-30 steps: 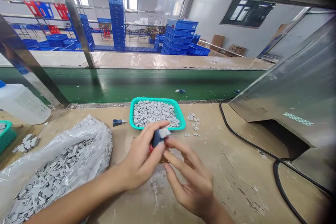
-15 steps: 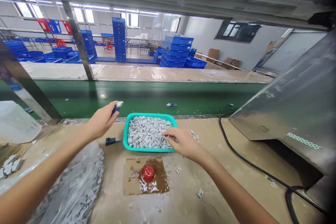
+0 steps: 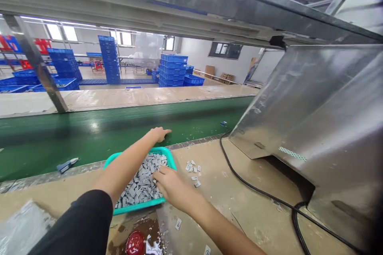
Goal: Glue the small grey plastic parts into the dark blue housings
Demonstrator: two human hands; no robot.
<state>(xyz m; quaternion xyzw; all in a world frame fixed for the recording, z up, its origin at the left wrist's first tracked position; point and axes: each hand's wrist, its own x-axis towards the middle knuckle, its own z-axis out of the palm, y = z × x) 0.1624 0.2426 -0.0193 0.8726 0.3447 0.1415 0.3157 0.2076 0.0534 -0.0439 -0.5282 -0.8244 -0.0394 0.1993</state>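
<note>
My left hand (image 3: 158, 133) reaches out over the green conveyor belt, with a finger stretched to the right and its tip slightly blurred. Nothing shows in it. Just below that arm is a turquoise plastic basket (image 3: 169, 155) filled with small grey plastic pieces (image 3: 143, 181). Inside its right side, my right hand (image 3: 169, 183) has its fingers closed in a pinch among the pieces; the fingertips are partly hidden. A dark blue and white plastic part (image 3: 67, 165) lies at the belt's near edge, left of the basket.
A red domed object (image 3: 135, 243) sits on wet cardboard at the front. Loose grey pieces (image 3: 193, 167) lie right of the basket. A black cable (image 3: 239, 175) runs past a metal housing (image 3: 269, 127). Another blue part (image 3: 223, 123) rests on the belt (image 3: 119, 127).
My view has turned right. My left hand has moved forward and right over the belt; the blue and white part it held no longer shows in it. My right hand stays in the basket.
</note>
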